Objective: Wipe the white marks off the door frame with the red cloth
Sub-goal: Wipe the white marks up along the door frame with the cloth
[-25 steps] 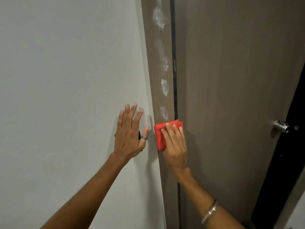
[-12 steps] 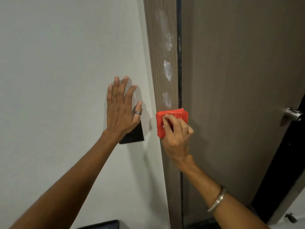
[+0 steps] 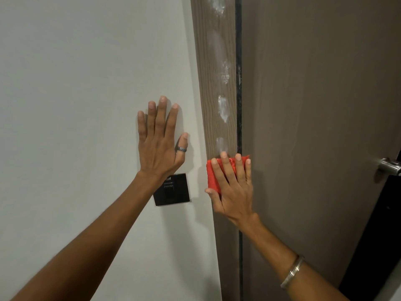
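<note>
A wood-grain door frame (image 3: 211,83) runs up the middle of the view. Several white marks (image 3: 222,108) sit in a column on its right half, the lowest one just above my fingertips. My right hand (image 3: 234,187) lies flat on the folded red cloth (image 3: 213,177) and presses it against the frame. Most of the cloth is hidden under the palm and fingers. My left hand (image 3: 161,140), with a ring on the thumb, rests flat on the white wall (image 3: 86,83) left of the frame, fingers spread, holding nothing.
A black wall switch plate (image 3: 173,192) sits under my left wrist. The brown door (image 3: 314,127) fills the right side, with a metal handle (image 3: 389,166) at its right edge. A dark gap (image 3: 239,105) separates frame and door.
My right hand has flattened out over the cloth, its fingers straight where they were curled half a second ago. The left hand stays flat on the wall above the switch plate.
</note>
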{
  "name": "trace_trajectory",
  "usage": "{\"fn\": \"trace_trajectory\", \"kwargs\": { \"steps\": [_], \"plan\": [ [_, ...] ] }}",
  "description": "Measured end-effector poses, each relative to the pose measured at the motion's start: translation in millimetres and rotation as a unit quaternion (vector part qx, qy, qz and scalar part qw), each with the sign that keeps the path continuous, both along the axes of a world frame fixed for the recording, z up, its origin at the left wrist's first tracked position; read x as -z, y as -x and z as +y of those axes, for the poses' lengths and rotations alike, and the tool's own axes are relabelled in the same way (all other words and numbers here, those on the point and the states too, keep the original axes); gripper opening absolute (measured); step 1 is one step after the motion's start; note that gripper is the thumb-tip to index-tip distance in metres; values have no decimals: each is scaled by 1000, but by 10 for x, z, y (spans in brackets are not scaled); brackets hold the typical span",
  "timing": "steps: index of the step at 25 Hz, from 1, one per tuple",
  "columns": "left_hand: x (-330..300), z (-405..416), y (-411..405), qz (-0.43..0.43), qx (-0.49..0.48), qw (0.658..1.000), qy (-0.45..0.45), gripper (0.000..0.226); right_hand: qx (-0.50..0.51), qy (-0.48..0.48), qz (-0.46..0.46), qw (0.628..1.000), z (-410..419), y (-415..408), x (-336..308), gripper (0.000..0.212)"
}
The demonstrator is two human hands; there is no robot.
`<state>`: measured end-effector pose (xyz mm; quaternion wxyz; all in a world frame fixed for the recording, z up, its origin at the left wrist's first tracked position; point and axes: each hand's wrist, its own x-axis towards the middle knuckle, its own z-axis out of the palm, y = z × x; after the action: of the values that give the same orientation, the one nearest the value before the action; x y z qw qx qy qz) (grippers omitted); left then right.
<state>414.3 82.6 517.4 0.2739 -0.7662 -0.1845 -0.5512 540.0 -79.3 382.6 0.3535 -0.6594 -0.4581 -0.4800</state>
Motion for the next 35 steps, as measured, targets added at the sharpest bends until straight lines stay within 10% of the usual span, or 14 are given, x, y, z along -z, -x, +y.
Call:
{"fn": "trace_trajectory", "kwargs": {
  "steps": [11, 16, 21, 26, 31, 35],
  "plan": [
    [-23, -45, -77, -2, -45, 999, 0, 75, 31, -23, -34, 999, 55, 60, -361, 72],
    [-398, -28, -148, 2, -30, 999, -26, 79, 35, -69, -83, 994, 234, -176, -1613, 61],
    [-535, -41, -160, -3, -19, 1000, -14, 78, 31, -52, -46, 997, 128, 23, -1115, 58],
    [-1089, -46, -154, -4, -15, 999, -32, 78, 30, -88, -76, 993, 226, -142, -2477, 60],
    [-1162, -34, -125, 9, 13, 999, -31, 77, 25, -73, -86, 993, 145, -95, -2086, 59],
    [-1580, -65, -212, -6, 4, 999, -35, 77, 6, -81, -88, 993, 193, -112, -3393, 59]
  ]
}}
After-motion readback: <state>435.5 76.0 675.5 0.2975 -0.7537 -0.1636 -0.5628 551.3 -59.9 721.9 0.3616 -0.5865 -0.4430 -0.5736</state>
